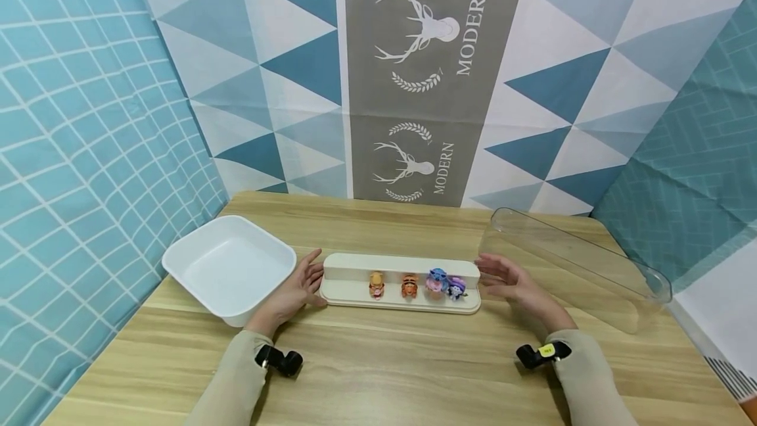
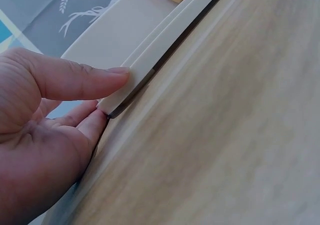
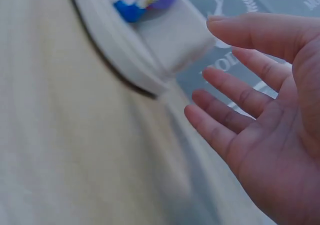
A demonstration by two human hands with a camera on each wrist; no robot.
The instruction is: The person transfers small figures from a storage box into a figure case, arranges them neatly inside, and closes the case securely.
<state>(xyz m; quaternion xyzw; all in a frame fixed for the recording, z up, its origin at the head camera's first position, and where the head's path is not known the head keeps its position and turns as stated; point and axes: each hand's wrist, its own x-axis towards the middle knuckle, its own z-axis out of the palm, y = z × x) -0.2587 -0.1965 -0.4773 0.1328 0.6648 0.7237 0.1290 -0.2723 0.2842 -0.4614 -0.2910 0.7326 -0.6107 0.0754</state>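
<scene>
A cream two-level display stand point(image 1: 396, 306) lies across the middle of the table. Several small figurines stand along its lower step: a yellow-and-red one point(image 1: 376, 286), an orange striped one point(image 1: 409, 286), a blue one point(image 1: 437, 279) and a purple one point(image 1: 457, 288). My left hand point(image 1: 296, 286) is at the stand's left end, its thumb point(image 2: 107, 80) on the front edge and fingers against the end, gripping the corner. Beside the right end is my right hand point(image 1: 511, 284). Its fingers point(image 3: 240, 92) are spread and slightly bent, with a gap to the stand in the right wrist view.
To the left is a white square tub point(image 1: 230, 317), close by my left forearm. A long clear plastic cover point(image 1: 579, 248) lies at the right, beyond my right hand. Patterned cloth point(image 1: 284, 117) hangs behind the wooden table point(image 1: 384, 373).
</scene>
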